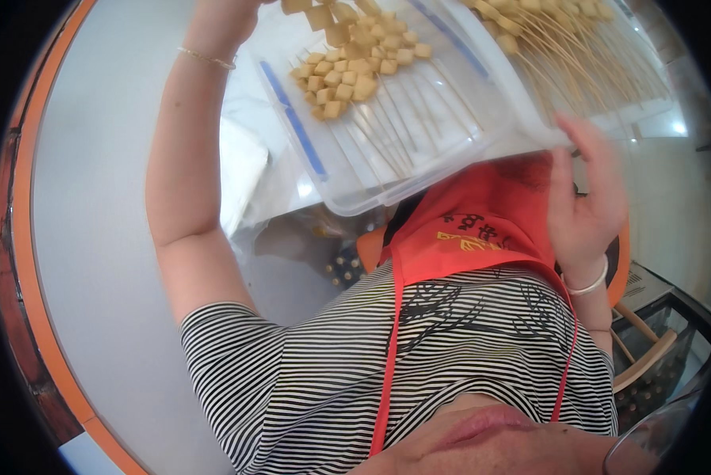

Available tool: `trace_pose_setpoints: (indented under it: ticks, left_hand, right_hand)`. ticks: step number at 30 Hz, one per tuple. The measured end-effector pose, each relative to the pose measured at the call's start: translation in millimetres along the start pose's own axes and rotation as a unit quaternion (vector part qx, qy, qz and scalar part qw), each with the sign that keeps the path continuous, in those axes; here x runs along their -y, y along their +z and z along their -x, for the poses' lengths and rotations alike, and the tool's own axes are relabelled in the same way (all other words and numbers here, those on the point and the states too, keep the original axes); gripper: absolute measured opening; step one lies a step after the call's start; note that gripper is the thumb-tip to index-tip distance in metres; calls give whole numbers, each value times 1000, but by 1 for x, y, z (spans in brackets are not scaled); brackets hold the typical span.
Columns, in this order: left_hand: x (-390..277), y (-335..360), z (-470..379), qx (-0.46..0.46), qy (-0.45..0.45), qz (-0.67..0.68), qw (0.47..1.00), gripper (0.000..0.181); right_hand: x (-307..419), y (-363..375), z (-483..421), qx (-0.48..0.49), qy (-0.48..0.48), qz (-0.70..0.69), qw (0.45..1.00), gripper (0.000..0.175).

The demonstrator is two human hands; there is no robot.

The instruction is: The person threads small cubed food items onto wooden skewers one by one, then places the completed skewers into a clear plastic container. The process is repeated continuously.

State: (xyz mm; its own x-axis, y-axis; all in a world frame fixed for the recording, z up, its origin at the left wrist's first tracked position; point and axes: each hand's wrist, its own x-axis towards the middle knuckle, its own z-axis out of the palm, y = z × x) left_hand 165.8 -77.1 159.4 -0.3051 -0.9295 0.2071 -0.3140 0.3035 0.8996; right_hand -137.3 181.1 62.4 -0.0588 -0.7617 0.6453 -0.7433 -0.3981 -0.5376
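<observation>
At the top edge, my left hand point(227, 21) is partly cut off, its fingers mostly hidden. Close beside it, larger-looking, blurred pale yellow food cubes point(319, 18) are raised above a clear plastic box point(355, 205) with blue side clips. In that box lie skewers of yellow food cubes point(343, 77), their thin sticks pointing towards me. My right hand point(587, 208), slightly blurred, is raised beside my red apron with its fingers apart and nothing in them. A second batch of skewered cubes point(527, 15) lies beyond it at the upper right, sticks point(581, 65) fanned out.
The boxes stand on a pale marbled table point(242, 89) with a white sheet or packet point(242, 166) near its left edge. Below is a dark container of bottles point(343, 270). An orange chair edge point(622, 261) and a crate with a wooden handle point(646, 362) are at the right.
</observation>
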Motion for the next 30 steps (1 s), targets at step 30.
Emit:
trace_pose_setpoints:
  ticks: [30]
  left_hand:
    - [91,-28,50,13,-142,384,912,17]
  right_hand:
    - [-95,237,-174,600,-102,307,732,12]
